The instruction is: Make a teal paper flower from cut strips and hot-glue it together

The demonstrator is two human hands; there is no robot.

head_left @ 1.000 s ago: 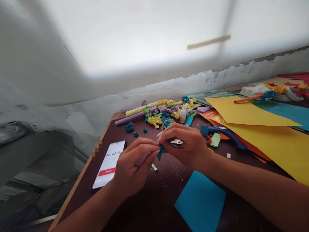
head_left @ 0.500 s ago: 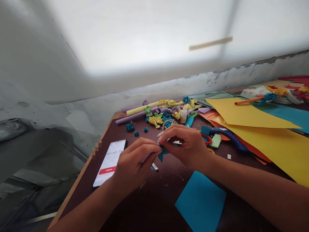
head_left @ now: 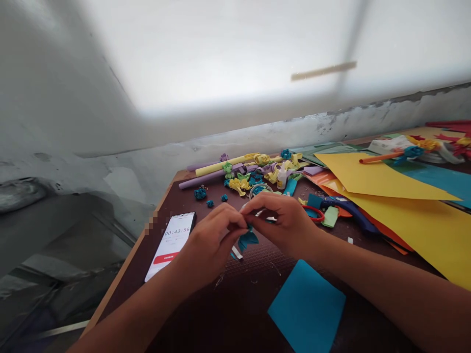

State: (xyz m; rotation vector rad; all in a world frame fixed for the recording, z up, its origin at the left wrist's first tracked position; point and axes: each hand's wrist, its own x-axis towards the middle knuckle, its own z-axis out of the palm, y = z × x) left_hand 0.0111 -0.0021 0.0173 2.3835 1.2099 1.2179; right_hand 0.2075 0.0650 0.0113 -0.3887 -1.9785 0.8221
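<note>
Over a dark brown table (head_left: 206, 314), my left hand (head_left: 209, 242) and my right hand (head_left: 285, 223) meet at the fingertips. Both pinch a small teal paper piece (head_left: 247, 240) that hangs between and below them. The fingers of each hand are curled and pressed together on it. A small white scrap (head_left: 237, 253) lies on the table just under the paper. A teal paper square (head_left: 307, 309) lies flat below my right forearm.
A phone (head_left: 171, 242) showing a timer lies left of my hands. Behind them lie rolled paper tubes (head_left: 221, 166), several small crumpled paper flowers (head_left: 239, 184), a glue bottle (head_left: 281, 177), red-handled scissors (head_left: 312, 212) and a blue glue gun (head_left: 349, 208). Large yellow sheets (head_left: 401, 201) cover the right. A wall runs behind.
My hands have shifted slightly lower, and the teal paper piece now hangs lower and more unfolded between the fingertips. The view has drifted a little.
</note>
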